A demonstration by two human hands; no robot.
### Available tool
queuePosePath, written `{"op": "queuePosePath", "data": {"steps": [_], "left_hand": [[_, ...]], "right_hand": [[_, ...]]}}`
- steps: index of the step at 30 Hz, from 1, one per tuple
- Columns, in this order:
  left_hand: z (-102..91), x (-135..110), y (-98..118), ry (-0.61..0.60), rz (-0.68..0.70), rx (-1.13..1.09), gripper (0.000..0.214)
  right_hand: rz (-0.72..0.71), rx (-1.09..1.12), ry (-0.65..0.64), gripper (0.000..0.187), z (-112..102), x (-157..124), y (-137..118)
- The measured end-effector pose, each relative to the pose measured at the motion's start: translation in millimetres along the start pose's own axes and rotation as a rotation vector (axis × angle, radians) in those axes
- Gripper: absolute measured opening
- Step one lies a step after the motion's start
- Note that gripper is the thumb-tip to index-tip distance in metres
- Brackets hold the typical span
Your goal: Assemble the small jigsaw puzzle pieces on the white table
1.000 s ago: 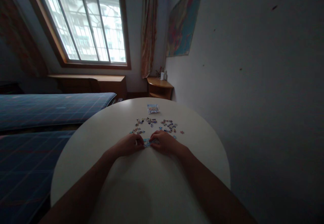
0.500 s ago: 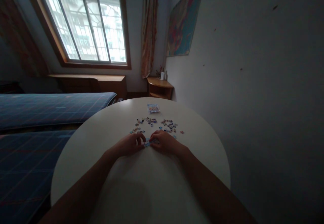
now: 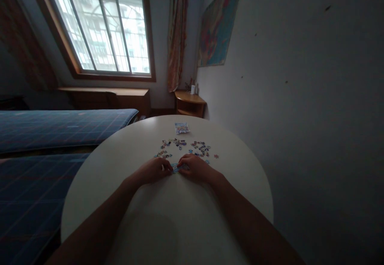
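Observation:
My left hand (image 3: 154, 170) and my right hand (image 3: 195, 166) rest on a round white table (image 3: 126, 165), fingertips meeting over a small blue joined patch of puzzle pieces (image 3: 175, 168). Both hands have curled fingers pinching at that patch. Beyond the hands several loose jigsaw pieces (image 3: 186, 147) lie scattered in two clusters. A small printed picture card (image 3: 181, 128) lies further back near the table's far edge.
Two beds with blue plaid covers (image 3: 60, 127) run along the left. A wooden corner shelf (image 3: 189, 102) stands behind the table under a curtain. A wall with a map poster (image 3: 217, 25) is close on the right, a window (image 3: 102, 25) at the back.
The hands stay nearly in place; my left fingers have shifted slightly at the joined blue pieces.

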State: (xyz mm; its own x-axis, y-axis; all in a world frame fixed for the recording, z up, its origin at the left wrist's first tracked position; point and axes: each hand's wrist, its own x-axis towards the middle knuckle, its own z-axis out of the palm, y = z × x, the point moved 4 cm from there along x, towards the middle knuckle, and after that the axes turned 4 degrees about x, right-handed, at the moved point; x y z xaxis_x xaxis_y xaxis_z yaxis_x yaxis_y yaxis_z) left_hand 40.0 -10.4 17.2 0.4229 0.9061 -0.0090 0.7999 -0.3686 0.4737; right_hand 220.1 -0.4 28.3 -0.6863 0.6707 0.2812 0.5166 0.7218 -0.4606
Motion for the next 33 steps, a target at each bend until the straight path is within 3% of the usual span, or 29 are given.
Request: {"op": "queuePosePath", "data": {"steps": [12,14,19,21,27,33], "left_hand": [[-0.7,2.7,-5.1,0.017,0.054,-0.062,0.021],[-7.1,4.2,-11.3,0.081,0.041,-0.065,0.023],[-25.7,3.8,-45.2,0.385,-0.126,0.007,0.027],[-26.0,3.3,-58.0,0.437,-0.184,0.049,0.027],[-19.0,6.9,-73.1,0.419,-0.195,0.153,0.031],[-19.9,7.5,-74.6,0.39,-0.18,0.166,0.029]], "right_hand": [[-0.001,-0.005,-0.003,0.017,2.1,0.4,2.4],[0.0,-0.008,-0.004,0.017,2.1,0.0,2.4],[-0.005,0.007,-0.012,0.018,1.6,-0.2,1.6],[-0.007,0.031,-0.012,0.019,0.0,0.2,2.5],[0.05,0.028,0.083,0.02,-17.4,-2.8,25.5],[0.247,-0.077,0.118,0.023,-35.2,-13.4,62.5]]}}
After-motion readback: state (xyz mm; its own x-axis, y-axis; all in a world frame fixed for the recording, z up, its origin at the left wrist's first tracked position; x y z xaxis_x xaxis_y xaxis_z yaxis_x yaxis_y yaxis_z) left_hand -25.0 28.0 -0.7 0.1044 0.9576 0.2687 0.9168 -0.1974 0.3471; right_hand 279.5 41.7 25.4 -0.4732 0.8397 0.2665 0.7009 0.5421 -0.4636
